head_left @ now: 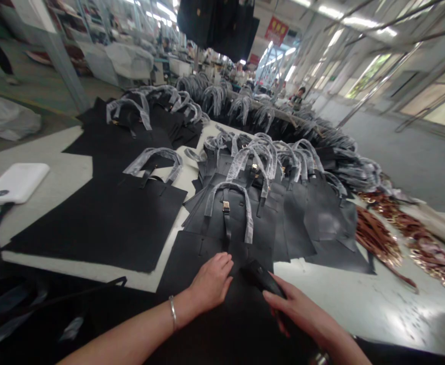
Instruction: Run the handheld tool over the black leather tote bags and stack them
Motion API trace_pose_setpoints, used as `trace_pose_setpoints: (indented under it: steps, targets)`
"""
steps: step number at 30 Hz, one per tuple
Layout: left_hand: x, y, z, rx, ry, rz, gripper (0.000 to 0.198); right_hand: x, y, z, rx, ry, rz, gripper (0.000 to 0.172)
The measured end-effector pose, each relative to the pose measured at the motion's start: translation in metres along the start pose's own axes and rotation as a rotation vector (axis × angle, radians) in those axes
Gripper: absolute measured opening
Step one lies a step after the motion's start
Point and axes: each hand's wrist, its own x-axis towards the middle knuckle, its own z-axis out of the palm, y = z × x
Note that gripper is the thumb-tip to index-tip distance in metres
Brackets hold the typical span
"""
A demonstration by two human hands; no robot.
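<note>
A black leather-like bag panel [186, 253] lies at the table's near edge, slots cut near its top. My left hand [212, 279] rests palm down on it, fingers close together and thumb a little apart. A black strap with a gold buckle [226, 206] runs down toward these fingertips. My right hand [294, 306] is wrapped around a black handheld tool [262, 278], whose front end points at the panel just right of my left hand. The tool's exact kind is unclear. Just beyond, a plastic-wrapped handle [250, 213] arches over another panel.
Black panels with wrapped handles [308, 213] overlap across the table. Another panel [104, 218] lies left, near a white box-shaped device [15, 183] with a black cable. Brown straps [376, 233] with gold hardware are heaped right. Black pieces [218, 25] hang overhead.
</note>
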Motion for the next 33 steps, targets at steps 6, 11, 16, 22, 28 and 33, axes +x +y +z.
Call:
trace_pose_setpoints:
  steps: [6, 11, 16, 22, 28, 33]
  targets:
    - [-0.006, -0.002, -0.001, 0.000, -0.023, 0.024, 0.039, 0.018, -0.016, 0.011, -0.117, 0.368, -0.206, 0.070]
    - [-0.035, -0.002, -0.015, 0.049, 0.008, -0.007, 0.033, 0.008, -0.032, 0.014, -0.107, 0.165, -0.155, 0.069]
    - [-0.048, -0.006, -0.025, 0.094, 0.003, -0.012, 0.015, 0.012, -0.039, 0.027, -0.064, -0.055, -0.073, 0.066]
    - [-0.048, -0.011, -0.020, 0.089, 0.011, 0.041, 0.016, 0.036, -0.063, 0.036, -0.069, -0.095, -0.029, 0.060]
    - [-0.050, -0.014, -0.019, 0.069, 0.027, 0.027, 0.016, 0.038, -0.067, 0.028, -0.094, -0.143, -0.010, 0.061]
    - [-0.049, -0.015, -0.017, 0.081, 0.039, 0.054, 0.014, 0.044, -0.069, 0.034, -0.146, -0.114, -0.006, 0.063]
